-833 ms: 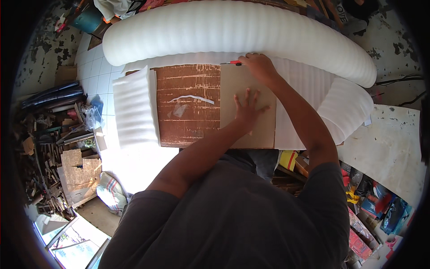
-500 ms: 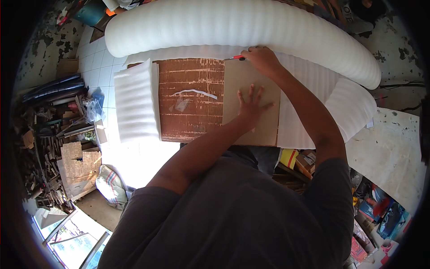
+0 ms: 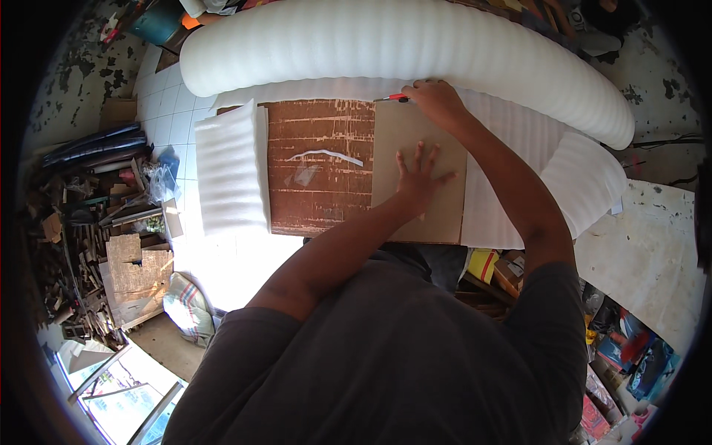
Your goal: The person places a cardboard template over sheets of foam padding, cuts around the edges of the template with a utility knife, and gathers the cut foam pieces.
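My left hand (image 3: 419, 178) lies flat with spread fingers on a grey-brown board (image 3: 437, 219), pressing on its middle. In my right hand (image 3: 436, 100) is a red utility knife (image 3: 399, 98), its blade pointing left at the far left corner of that board. Under the board and to its right spreads a sheet of white foam (image 3: 498, 170). To the left is a scored brown work surface (image 3: 319, 196), bearing a thin white foam strip (image 3: 330, 153) and a scrap of clear plastic (image 3: 305, 176). A cut piece of white foam (image 3: 231, 170) rests at the surface's left end.
A long, thick roll of white foam (image 3: 400, 41) lies across the far side. Wood offcuts (image 3: 74, 252) are heaped at the left, beside a striped sack (image 3: 187, 308). A pale tabletop (image 3: 645, 237) stands at the right, with boxes and packets (image 3: 630, 341) below it.
The whole view has shifted slightly. Both hands keep nearly the same places, the left flat on the board and the knife at its far left corner.
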{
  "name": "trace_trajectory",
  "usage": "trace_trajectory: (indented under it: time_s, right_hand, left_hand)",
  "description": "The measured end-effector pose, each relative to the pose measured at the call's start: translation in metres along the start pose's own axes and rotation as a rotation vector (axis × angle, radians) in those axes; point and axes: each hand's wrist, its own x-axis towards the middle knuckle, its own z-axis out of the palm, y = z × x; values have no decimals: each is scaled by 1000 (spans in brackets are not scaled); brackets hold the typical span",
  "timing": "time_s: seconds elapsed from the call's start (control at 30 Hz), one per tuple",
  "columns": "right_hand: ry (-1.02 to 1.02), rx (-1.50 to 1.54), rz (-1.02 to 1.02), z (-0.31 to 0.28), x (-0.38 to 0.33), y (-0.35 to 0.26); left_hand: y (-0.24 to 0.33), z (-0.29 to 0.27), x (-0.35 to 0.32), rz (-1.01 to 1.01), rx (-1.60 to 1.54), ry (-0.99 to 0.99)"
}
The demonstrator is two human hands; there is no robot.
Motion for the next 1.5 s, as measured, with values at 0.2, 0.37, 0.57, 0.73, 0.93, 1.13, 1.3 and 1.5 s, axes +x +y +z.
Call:
trace_trajectory:
  time_s: [0.2,0.37,0.57,0.73,0.93,1.13,1.3,1.5]
  right_hand:
    - [-4,-18,-17,2,-2,2]
    - [-40,-48,-22,1,-8,9]
    - [-40,-36,27,-6,-22,19]
    - [-47,-128,21,-9,-40,36]
    - [-91,-198,87,-15,-64,53]
    - [-105,-254,122,-24,-87,73]
    - [-141,-308,154,-29,-112,95]
    - [-171,-325,214,-33,-130,105]
  left_hand:
    - [0,-2,-1,-5,1,-4]
    - [-1,0,0,5,10,8]
    - [-2,4,1,2,26,24]
    - [-1,2,1,8,24,32]
    - [0,-6,-2,12,9,-12]
    - [-4,0,-2,23,38,13]
    - [-1,-5,-2,7,39,-21]
    - [-2,-3,-1,12,28,-5]
